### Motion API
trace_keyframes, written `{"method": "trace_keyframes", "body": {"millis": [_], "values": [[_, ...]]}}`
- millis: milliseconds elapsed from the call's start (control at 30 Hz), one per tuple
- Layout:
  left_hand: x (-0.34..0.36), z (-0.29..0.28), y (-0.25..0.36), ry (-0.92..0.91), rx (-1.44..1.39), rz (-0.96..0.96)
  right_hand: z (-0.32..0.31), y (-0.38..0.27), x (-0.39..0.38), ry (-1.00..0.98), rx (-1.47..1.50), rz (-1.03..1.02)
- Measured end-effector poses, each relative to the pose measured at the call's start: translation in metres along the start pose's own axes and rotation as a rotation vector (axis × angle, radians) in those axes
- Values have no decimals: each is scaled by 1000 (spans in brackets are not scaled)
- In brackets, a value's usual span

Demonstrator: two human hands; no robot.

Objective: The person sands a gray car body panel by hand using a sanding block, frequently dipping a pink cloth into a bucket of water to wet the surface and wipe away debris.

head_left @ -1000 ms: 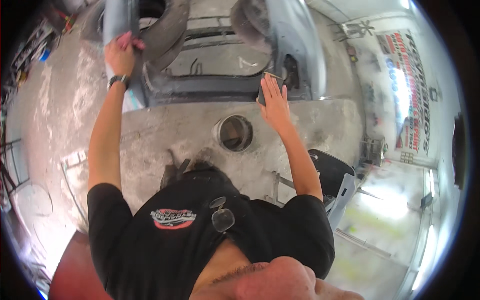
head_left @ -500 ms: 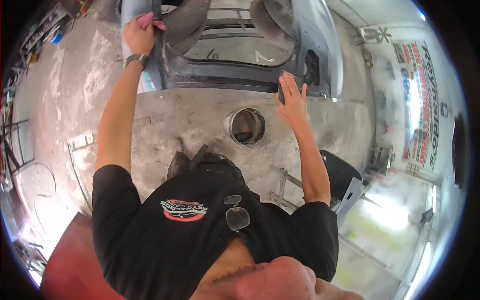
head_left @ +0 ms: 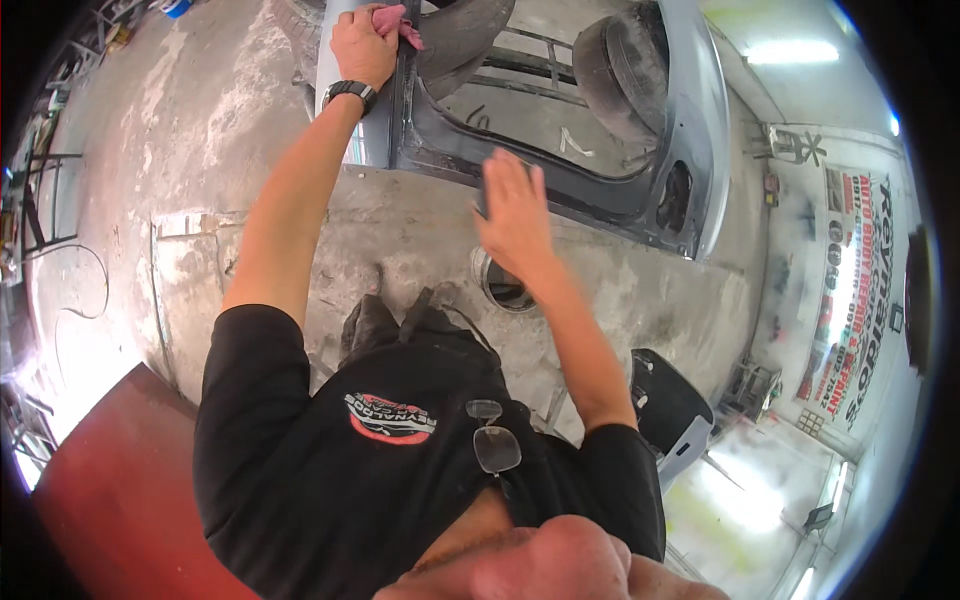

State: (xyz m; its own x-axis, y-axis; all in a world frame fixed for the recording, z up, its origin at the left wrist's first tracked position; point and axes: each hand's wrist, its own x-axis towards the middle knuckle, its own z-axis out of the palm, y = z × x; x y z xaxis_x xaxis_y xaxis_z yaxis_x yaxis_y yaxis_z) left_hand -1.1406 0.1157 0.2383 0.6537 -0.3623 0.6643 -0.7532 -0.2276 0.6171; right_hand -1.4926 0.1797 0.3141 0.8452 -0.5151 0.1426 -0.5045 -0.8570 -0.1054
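A grey car body shell section (head_left: 700, 110) lies across the upper view, with dark tires (head_left: 615, 85) inside and behind it. My left hand (head_left: 363, 50), wearing a black watch, is closed on a pink cloth (head_left: 392, 22) at the shell's left upright. My right hand (head_left: 515, 210), slightly blurred, has its fingers over a dark flat pad (head_left: 484, 203) at the lower bar of the shell; much of the pad is hidden under the hand. A metal bucket (head_left: 505, 290) stands on the floor below that bar, partly behind my right wrist.
A red panel (head_left: 110, 470) is at lower left, a black part (head_left: 670, 395) at lower right. Metal racks (head_left: 50, 200) and a hose line the left edge of the concrete floor (head_left: 150, 130). A white wall with a banner (head_left: 840, 290) is on the right.
My right hand has moved leftward along the shell's lower bar. My left hand stays on the left upright with the cloth. The view has shifted, so the shell now appears tilted and further right.
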Motion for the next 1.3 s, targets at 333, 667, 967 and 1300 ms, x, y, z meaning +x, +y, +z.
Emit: {"method": "trace_keyframes", "body": {"millis": [333, 667, 967, 1300], "values": [[4, -20, 23, -59, -111, -15, 11, -32, 38, -104, 23, -39], [6, -27, 34, -41, -159, -44, 44, -65, 71, 40, 85, -94], [6, -31, 24, -64, -196, -21, 39, -76, 63, -2, 125, -70], [1, 6, 6, -104, -111, 64, 65, -69, 102, 166, 116, 54]]}}
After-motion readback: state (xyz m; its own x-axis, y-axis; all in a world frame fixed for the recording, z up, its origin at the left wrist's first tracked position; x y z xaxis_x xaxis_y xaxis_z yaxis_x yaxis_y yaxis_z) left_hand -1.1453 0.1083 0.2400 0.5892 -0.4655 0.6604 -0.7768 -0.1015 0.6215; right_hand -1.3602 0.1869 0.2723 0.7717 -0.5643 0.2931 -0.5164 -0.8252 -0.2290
